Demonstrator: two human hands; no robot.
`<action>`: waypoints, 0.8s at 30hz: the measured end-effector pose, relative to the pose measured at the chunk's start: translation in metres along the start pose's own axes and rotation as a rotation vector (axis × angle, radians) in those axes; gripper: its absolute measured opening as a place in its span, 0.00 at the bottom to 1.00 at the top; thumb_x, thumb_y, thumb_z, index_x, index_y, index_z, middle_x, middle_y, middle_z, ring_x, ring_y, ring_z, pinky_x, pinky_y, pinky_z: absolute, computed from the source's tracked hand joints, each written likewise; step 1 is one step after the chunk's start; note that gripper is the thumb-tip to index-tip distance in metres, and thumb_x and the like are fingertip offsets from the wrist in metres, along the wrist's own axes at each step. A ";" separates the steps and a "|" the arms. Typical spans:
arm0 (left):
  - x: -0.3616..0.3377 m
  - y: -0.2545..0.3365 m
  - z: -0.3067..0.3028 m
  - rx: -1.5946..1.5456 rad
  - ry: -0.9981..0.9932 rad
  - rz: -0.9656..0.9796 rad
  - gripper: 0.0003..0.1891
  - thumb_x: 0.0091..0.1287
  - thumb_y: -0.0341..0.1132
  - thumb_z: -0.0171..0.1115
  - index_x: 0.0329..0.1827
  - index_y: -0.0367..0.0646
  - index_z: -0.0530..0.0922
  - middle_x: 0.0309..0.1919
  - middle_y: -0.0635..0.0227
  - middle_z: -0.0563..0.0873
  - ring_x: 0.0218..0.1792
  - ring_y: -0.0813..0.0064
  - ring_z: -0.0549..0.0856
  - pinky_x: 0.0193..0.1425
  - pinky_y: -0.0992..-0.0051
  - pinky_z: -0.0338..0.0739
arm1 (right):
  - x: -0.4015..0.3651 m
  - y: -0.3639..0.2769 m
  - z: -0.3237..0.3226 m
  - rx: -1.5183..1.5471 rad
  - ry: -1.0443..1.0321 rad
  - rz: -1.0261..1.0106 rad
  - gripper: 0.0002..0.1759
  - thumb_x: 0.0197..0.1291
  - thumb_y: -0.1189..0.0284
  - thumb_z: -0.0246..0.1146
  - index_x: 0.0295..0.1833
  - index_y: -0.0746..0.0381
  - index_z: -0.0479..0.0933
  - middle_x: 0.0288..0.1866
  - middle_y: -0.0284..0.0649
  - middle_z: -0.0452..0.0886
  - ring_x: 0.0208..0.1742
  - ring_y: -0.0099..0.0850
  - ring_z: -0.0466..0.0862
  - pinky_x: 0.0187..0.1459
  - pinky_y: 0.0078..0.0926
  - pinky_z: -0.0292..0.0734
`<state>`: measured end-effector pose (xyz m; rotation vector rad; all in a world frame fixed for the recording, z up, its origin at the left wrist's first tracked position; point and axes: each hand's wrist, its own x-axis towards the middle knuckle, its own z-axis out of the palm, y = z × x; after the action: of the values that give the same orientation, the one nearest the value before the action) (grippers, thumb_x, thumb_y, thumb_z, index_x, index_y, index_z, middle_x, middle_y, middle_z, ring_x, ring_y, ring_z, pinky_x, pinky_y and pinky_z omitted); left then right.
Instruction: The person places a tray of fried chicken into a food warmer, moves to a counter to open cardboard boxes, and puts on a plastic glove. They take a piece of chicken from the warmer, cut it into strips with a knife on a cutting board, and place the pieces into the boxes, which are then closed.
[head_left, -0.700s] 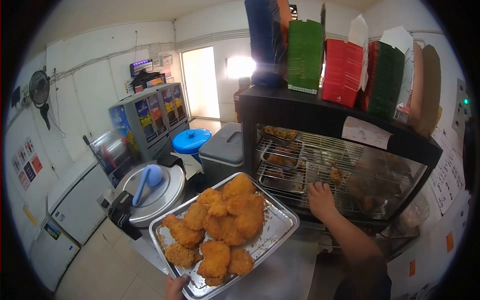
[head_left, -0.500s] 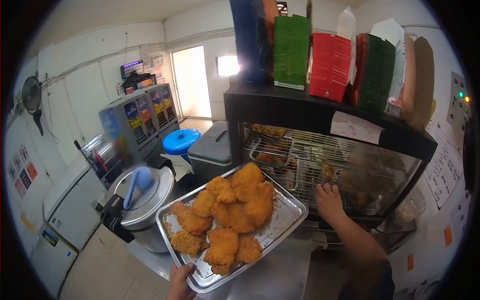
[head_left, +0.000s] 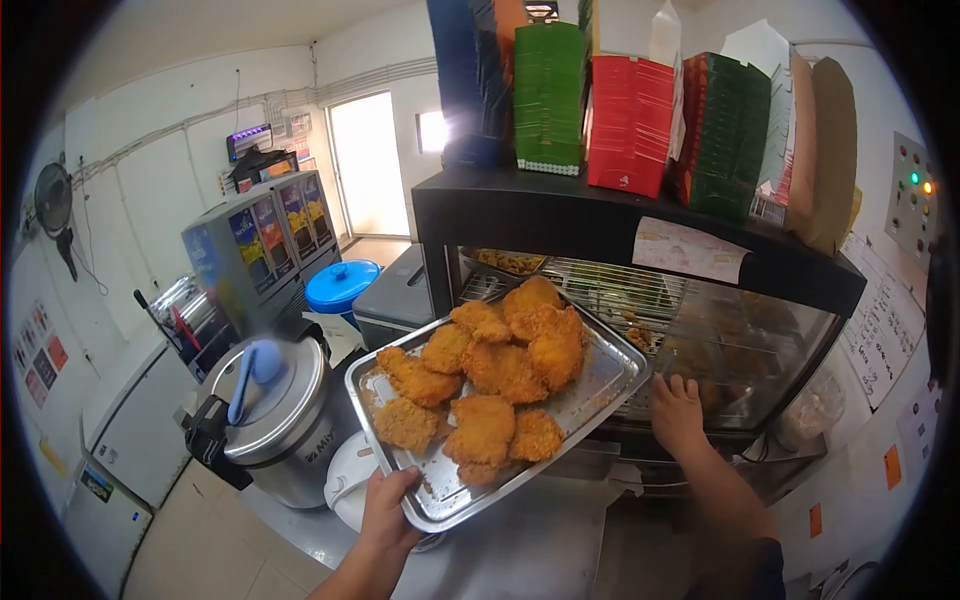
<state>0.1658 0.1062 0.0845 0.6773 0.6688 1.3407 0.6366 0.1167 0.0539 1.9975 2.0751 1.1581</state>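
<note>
While left hand [head_left: 385,508] grips tray [head_left: 604,374] by near corner, thumb over rim, keep tray level so fried chicken [head_left: 492,366] won't slide. Chicken lies piled on tray, just beyond left thumb. Farther out, right hand [head_left: 681,414], fingers loosely spread, nothing seen in grasp, by glass [head_left: 755,350] of food cabinet [head_left: 560,212]; contact unclear.
</note>
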 end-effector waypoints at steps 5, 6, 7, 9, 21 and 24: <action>0.025 -0.009 0.025 -0.046 -0.046 -0.005 0.20 0.68 0.27 0.59 0.63 0.33 0.75 0.51 0.54 0.88 0.50 0.60 0.92 0.61 0.58 0.89 | -0.009 0.000 0.007 0.025 0.011 0.061 0.21 0.59 0.71 0.65 0.57 0.66 0.86 0.71 0.40 0.76 0.66 0.41 0.72 0.68 0.46 0.62; 0.029 -0.011 0.032 -0.047 -0.049 -0.001 0.20 0.68 0.27 0.60 0.63 0.33 0.76 0.51 0.54 0.88 0.49 0.61 0.92 0.60 0.58 0.89 | -0.010 0.000 0.006 0.035 -0.001 0.067 0.21 0.59 0.71 0.64 0.58 0.66 0.86 0.72 0.40 0.76 0.66 0.41 0.72 0.68 0.47 0.62; 0.034 -0.014 0.040 -0.047 -0.052 0.003 0.19 0.68 0.27 0.60 0.62 0.33 0.76 0.50 0.55 0.88 0.49 0.61 0.92 0.59 0.59 0.89 | -0.010 -0.001 0.003 0.045 -0.013 0.073 0.21 0.60 0.71 0.64 0.58 0.66 0.86 0.72 0.40 0.75 0.66 0.41 0.72 0.68 0.47 0.62; 0.049 -0.023 0.041 -0.046 -0.099 0.011 0.19 0.69 0.28 0.60 0.62 0.33 0.76 0.50 0.57 0.88 0.48 0.63 0.91 0.58 0.60 0.89 | -0.012 -0.001 0.002 0.061 -0.017 0.085 0.21 0.60 0.72 0.64 0.59 0.66 0.86 0.73 0.40 0.75 0.66 0.41 0.72 0.68 0.47 0.62; 0.135 -0.052 0.104 0.014 -0.159 0.091 0.18 0.70 0.28 0.58 0.62 0.31 0.77 0.52 0.57 0.88 0.50 0.62 0.91 0.58 0.62 0.87 | -0.041 -0.036 -0.015 0.418 0.036 0.340 0.36 0.52 0.69 0.72 0.71 0.61 0.78 0.77 0.38 0.72 0.66 0.43 0.72 0.67 0.51 0.65; 0.142 -0.045 0.136 0.072 -0.149 0.067 0.10 0.69 0.27 0.60 0.52 0.37 0.80 0.43 0.66 0.85 0.44 0.72 0.84 0.52 0.68 0.79 | -0.073 -0.064 -0.013 0.496 0.038 0.404 0.37 0.50 0.68 0.74 0.70 0.60 0.79 0.79 0.38 0.70 0.67 0.45 0.71 0.68 0.51 0.65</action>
<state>0.3145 0.2355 0.1305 0.8556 0.5811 1.3177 0.5879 0.0536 -0.0031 2.7353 2.2076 0.7641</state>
